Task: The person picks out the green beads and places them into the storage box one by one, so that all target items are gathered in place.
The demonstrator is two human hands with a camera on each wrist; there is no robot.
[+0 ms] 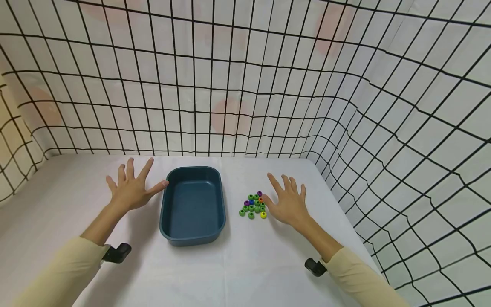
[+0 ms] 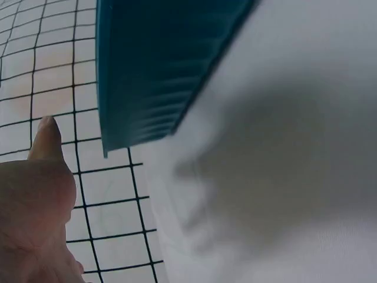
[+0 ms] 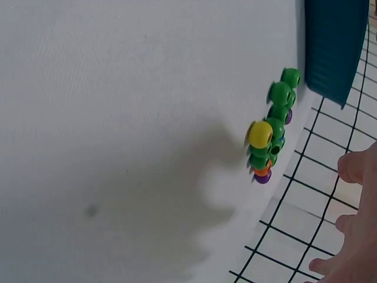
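A dark teal tray (image 1: pixel 192 238) with raised sides and nothing inside stands on the white table, between my two hands. My left hand (image 1: pixel 130 191) hovers at its left side with fingers spread, the thumb tip overlapping the rim in the head view. To the right of the tray lies a loose cluster of beads (image 1: pixel 257 209), mostly green, with a few purple, blue, orange and yellow ones. My right hand (image 1: pixel 288 204) hangs at the right edge of that cluster, fingers apart and holding nothing. In the right wrist view, the yellow bead (image 3: pixel 260 134) sits at the near side of the pile.
A white cloth covers the table (image 1: pixel 253 264). Black grid netting (image 1: pixel 215 85) over white sheeting rises behind the table and along its right side. A small black device (image 1: pixel 117 253) sits at the left cuff, another (image 1: pixel 315 267) at the right cuff.
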